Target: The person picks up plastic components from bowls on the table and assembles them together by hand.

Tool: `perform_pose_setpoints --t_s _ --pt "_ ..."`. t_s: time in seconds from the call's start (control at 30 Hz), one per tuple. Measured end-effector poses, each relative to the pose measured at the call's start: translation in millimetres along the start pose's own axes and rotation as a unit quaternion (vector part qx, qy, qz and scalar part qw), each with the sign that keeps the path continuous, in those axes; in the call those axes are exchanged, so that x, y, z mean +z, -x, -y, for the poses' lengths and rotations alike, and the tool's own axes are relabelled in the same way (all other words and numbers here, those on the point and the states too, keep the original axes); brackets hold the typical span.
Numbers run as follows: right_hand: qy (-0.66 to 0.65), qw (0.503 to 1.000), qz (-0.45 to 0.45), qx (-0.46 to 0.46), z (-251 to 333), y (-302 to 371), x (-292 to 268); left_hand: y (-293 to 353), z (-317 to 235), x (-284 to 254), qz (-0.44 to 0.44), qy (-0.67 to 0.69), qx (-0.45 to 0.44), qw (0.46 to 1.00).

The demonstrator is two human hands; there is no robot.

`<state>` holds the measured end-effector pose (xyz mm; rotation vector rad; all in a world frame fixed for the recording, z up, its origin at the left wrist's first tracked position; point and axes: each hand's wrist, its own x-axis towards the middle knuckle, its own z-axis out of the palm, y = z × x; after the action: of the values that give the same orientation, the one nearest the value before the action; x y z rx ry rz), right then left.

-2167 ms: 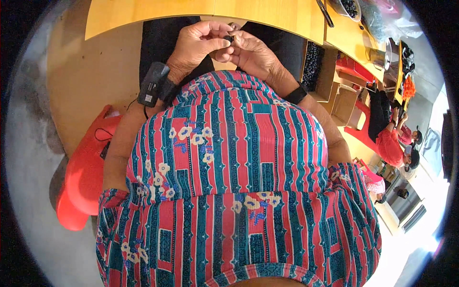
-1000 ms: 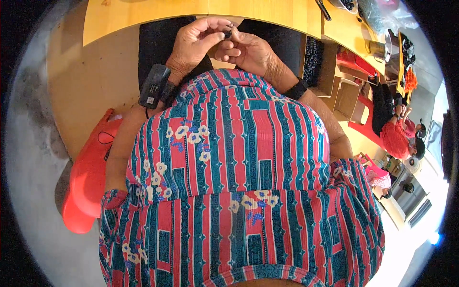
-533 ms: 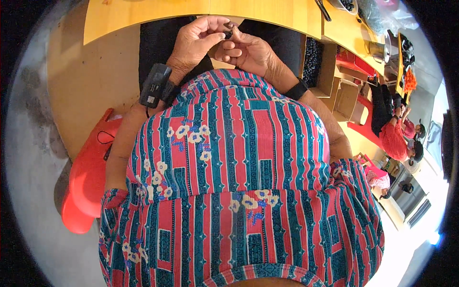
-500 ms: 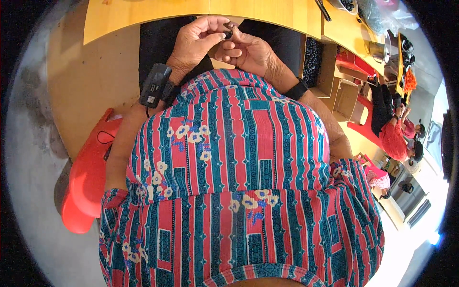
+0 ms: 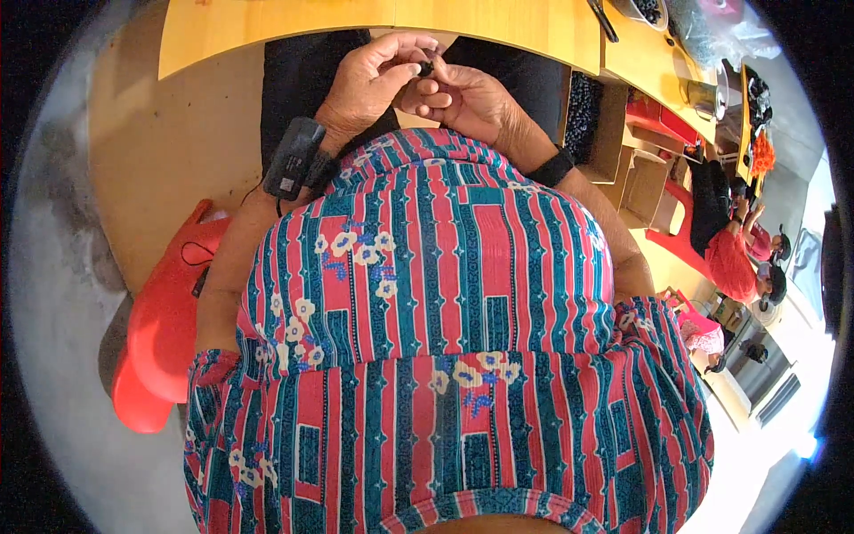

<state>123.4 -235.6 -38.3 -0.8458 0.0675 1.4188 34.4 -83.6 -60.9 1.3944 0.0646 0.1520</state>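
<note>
Both hands meet over my lap, just below the edge of the yellow table (image 5: 374, 16). Between the fingertips is a small dark piece (image 5: 426, 67), mostly covered, so its kind does not show. My left hand (image 5: 369, 78) pinches it from the left with thumb and forefinger. From the other side my right hand (image 5: 467, 96) grips it with thumb and forefinger, its other fingers curled under. A black device is strapped to my left wrist (image 5: 295, 158), and a black band (image 5: 553, 166) circles my right wrist.
Open cardboard boxes (image 5: 642, 182) stand at the right beside a container of small black pieces (image 5: 583, 111). A metal cup (image 5: 703, 96) and clear plastic bags (image 5: 725, 36) sit on the table's right part. Red chair (image 5: 165, 311) at left; other people (image 5: 734, 258) sit far right.
Hardly anything differs: the fingers shift slightly around the small dark piece, which shows a little less between the fingertips. Both hands stay in the same place.
</note>
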Motion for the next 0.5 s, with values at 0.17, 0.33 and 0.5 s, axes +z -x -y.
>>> perform_pose_setpoints --t_s 0.17,0.33,0.5 --pt "0.007 1.000 0.010 -0.003 0 0 -1 0 -2 -2 0.012 -0.007 0.003 1.000" --pt "0.056 0.998 0.001 -0.043 -2 -2 -1 -1 -2 -5 0.033 0.017 0.017 0.999" --pt "0.256 0.951 -0.109 -0.137 -3 -1 17 2 -2 -4 0.021 0.096 -0.003 0.995"
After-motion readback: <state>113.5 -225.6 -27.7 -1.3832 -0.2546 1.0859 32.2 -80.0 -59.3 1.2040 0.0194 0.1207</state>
